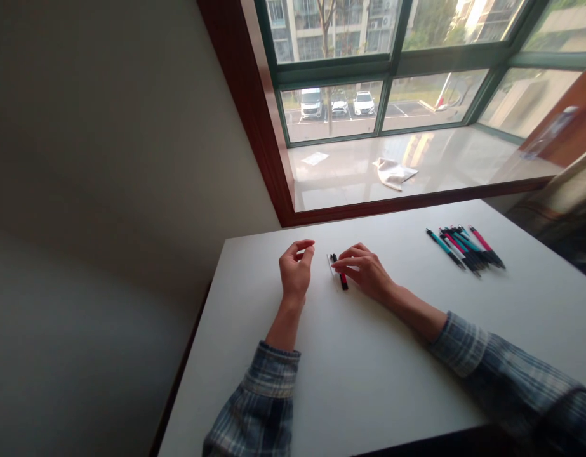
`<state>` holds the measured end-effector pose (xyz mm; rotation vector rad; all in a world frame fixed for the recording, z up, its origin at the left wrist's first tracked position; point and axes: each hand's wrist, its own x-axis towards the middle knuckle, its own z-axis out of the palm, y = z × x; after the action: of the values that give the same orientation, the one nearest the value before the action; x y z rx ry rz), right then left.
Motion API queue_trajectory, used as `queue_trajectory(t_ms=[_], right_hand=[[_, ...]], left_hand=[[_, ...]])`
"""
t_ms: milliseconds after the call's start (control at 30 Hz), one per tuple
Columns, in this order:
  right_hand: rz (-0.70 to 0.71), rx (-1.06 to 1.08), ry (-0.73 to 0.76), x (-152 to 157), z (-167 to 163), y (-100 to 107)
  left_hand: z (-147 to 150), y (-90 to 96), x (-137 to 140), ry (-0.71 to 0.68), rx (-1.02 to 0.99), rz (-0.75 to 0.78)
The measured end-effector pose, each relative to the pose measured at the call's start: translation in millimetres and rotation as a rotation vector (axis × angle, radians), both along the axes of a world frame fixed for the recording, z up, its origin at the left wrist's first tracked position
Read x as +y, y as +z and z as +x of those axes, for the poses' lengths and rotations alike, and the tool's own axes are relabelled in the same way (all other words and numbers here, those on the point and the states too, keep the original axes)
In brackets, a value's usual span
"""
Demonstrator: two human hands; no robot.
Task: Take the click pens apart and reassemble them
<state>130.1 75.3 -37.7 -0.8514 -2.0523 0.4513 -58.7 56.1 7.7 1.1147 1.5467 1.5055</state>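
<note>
My left hand [296, 271] is raised just over the table, thumb and index finger pinched together. Whatever sits between those fingertips, if anything, is too small to make out. To its right, my right hand [363, 270] reaches in low, its fingertips closed on a thin, pale pen refill [329, 259]. Under the same fingers lies a black and red pen barrel [343, 280], partly hidden by the hand. A black pen part shows at its upper end.
On the right of the white table [369, 368] lies a pile of teal, pink, white and black pens [464, 247]. Behind the table is a window sill with a crumpled white cloth [395, 172], a paper scrap [315, 158] and a clear bottle [550, 133]. A wall [131, 158] stands left.
</note>
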Motion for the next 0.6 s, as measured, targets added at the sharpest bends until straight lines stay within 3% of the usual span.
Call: queue_trajectory(t_ms=[600], right_hand=[[-0.023,0.016,-0.024,1.7,0.5,-0.8]], left_hand=[[-4.8,-4.9,2.3,0.012,0.041,0.001]])
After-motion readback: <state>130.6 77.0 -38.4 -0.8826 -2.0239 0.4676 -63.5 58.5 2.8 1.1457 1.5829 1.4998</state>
